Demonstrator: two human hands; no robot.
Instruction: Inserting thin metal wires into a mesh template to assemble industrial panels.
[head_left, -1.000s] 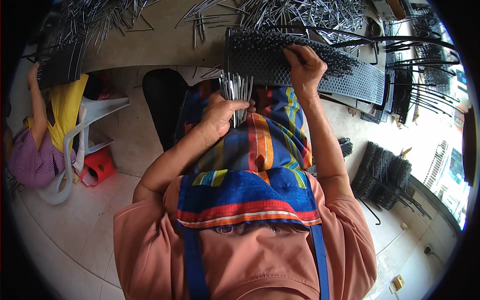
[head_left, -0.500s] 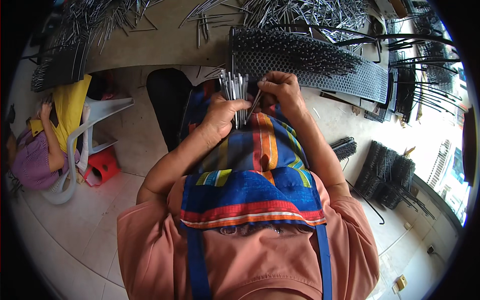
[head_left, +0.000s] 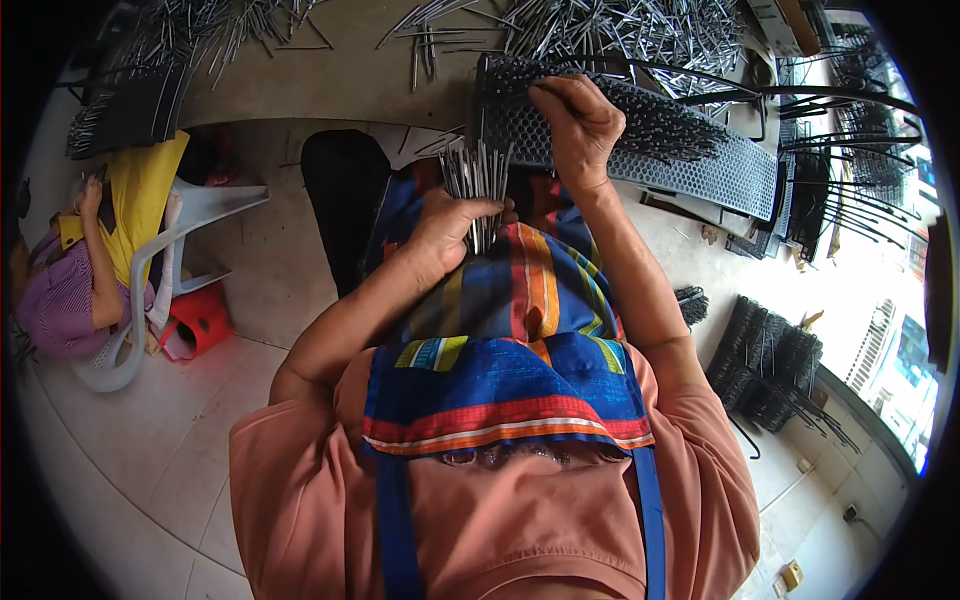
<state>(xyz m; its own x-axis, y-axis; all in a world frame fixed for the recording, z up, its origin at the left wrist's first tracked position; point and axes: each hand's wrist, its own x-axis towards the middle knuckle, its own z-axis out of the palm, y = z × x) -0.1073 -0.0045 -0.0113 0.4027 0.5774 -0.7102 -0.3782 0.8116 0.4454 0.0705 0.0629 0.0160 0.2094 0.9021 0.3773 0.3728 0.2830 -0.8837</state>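
Note:
A bundle of thin grey metal rods (head_left: 475,172) stands roughly upright above my lap, gripped by my left hand (head_left: 442,230) with the thumb laid across it. Up and to the right, my right hand (head_left: 585,132) is over the left part of a perforated honeycomb panel (head_left: 738,182). Its fingers are pinched together at the panel's far side, and what they hold is hidden behind them. Many dark rods (head_left: 668,128) stick up from the panel's holes, densest toward the far edge and the middle.
Loose rods (head_left: 640,35) lie heaped on the worktable (head_left: 350,85) beyond the panel. Another rod-filled panel (head_left: 135,110) is at the far left, near a seated person in purple and yellow on a plastic chair (head_left: 140,290). Black wire racks (head_left: 765,360) stand on the floor at right.
My right hand has moved from beside the bundle, where it pinched a rod, up and right over the panel. The left hand keeps hold of the bundle. The view has shifted slightly.

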